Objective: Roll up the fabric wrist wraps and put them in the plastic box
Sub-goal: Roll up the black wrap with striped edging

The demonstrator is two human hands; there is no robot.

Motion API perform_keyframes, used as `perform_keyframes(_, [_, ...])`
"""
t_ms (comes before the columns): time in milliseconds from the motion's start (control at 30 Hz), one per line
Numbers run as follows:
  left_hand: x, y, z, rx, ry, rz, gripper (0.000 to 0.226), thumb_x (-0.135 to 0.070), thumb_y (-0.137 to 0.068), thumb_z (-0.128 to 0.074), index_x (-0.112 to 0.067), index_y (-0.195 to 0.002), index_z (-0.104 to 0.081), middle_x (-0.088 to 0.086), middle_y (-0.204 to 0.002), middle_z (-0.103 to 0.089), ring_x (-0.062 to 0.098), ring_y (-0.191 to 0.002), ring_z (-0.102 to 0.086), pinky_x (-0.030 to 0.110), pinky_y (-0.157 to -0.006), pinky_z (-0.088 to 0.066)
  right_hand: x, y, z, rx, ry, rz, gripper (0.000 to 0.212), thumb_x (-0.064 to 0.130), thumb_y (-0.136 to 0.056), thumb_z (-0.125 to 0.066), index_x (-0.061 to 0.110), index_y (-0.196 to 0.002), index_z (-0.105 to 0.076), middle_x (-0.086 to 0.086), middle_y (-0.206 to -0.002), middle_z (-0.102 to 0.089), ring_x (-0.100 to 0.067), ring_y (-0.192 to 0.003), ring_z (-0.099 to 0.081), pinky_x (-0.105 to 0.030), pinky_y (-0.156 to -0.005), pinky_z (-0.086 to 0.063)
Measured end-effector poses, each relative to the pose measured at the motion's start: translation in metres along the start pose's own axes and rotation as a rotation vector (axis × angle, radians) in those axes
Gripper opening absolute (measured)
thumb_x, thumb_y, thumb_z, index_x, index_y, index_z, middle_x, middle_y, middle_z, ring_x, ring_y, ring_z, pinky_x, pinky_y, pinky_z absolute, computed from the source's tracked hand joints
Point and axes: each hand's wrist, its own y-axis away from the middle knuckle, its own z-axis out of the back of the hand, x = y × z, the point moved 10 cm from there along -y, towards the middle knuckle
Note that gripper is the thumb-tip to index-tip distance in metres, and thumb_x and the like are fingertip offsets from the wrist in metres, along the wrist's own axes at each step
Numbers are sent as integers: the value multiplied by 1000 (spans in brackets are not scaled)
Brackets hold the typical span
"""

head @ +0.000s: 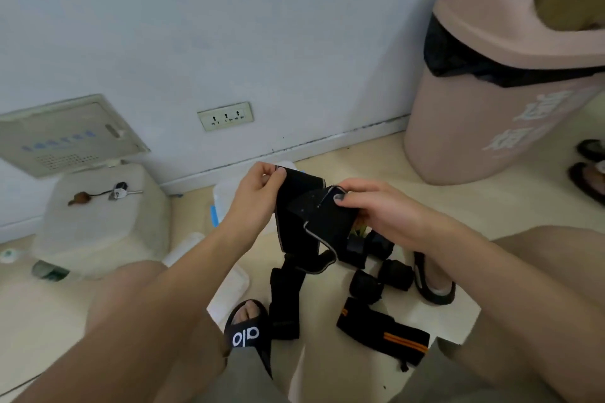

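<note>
Hands (258, 188) (376, 209) in pinching grip on black wrist wrap (311, 222), plastic box (222, 203) behind, contents hidden

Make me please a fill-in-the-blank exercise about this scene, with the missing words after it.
1. Both hands hold one long wrist wrap whose colour is ____.
2. The flat wrap on the floor carries stripes of ____.
3. The left hand takes the wrap's end in a ____ grip.
4. The wall socket is to the ____ of the big bin.

Missing words: black; orange; pinching; left
</note>
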Motion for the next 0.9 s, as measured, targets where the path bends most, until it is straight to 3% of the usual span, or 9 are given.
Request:
perform_keyframes(100, [-13,-15,-7,47,91,8,18,-30,-104,-53,-14,-95,-55,0,-85,-62,17,-78,-60,47,-87,-57,17,-10,9,-41,9,39,22,24,-87,-62,10,-102,-72,-9,-96,-60,-27,-91,-49,-37,-75,-38])
perform_keyframes(300, [-18,-59,-24,99,224,69,10,-21,-105,-56,-12,-102,-55,5,-91,-62,19,-85,-63,31,-75,-56,36,-33,35,-140,125,55,18,24,-87,-63,16,-95,-77,0,-92,-66,-14,-87,-57,-30,-79,-40])
perform_keyframes(433, [-6,-86,-37,148,280,111,16,-11,-101,-61,-7,-115,-55,9,-94,-61,19,-92,-67,31,-80,-59,38,-54,56,-191,187,49,18,17,-102,-59,17,-92,-74,11,-85,-71,0,-80,-65,-11,-72,-45])
perform_keyframes(600, [-3,-118,-48,79,309,148,12,-9,-100,-63,-10,-110,-56,-1,-80,-64,14,-79,-68,30,-72,-56,44,-76,76,-288,232,94,18,21,-101,-63,10,-91,-74,-1,-90,-75,-9,-86,-71,-15,-77,-52])
perform_keyframes(767, [2,-129,-52,44,342,180,12,-9,-100,-62,-8,-110,-56,6,-87,-66,17,-83,-68,34,-75,-55,58,-106,85,-306,245,37,21,23,-98,-65,9,-82,-68,-10,-81,-71,-6,-69,-63,-8,-62,-46])
perform_keyframes(900, [1,-134,-47,15,391,198,10,-9,-101,-61,-8,-110,-57,13,-100,-68,21,-92,-70,31,-74,-58,52,-116,85,-253,292,-64,19,20,-97,-63,16,-78,-61,5,-66,-62,-4,-59,-55,-14,-59,-43])
